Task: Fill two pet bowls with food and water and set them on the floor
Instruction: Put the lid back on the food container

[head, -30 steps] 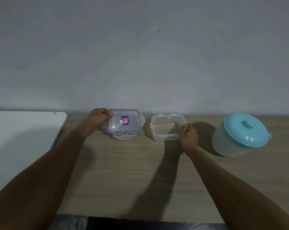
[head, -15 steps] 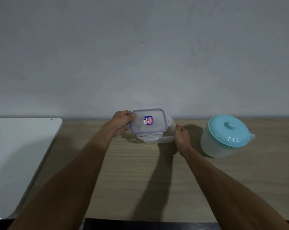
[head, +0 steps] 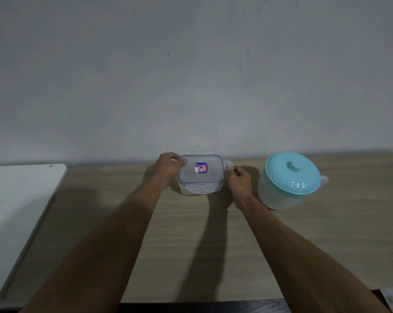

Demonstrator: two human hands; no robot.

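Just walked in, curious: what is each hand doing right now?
Left hand: grips the left edge of the clear lid.
Right hand: pinches the flap on the lid's right side.

dim room; grey scuffed wall; wood table; white top left

Both bare forearms are stretched forward from the lower corners of the view and drawn together toward the middle. The left hand is seen from the back, with the wrist kept straight. Its fingers are curled round the left edge of a lid, and its thumb is laid on top at the corner. The right hand is held at the lid's right end, knuckles up, and the side flap is pinched between thumb and curled fingers. The two hands are kept apart.
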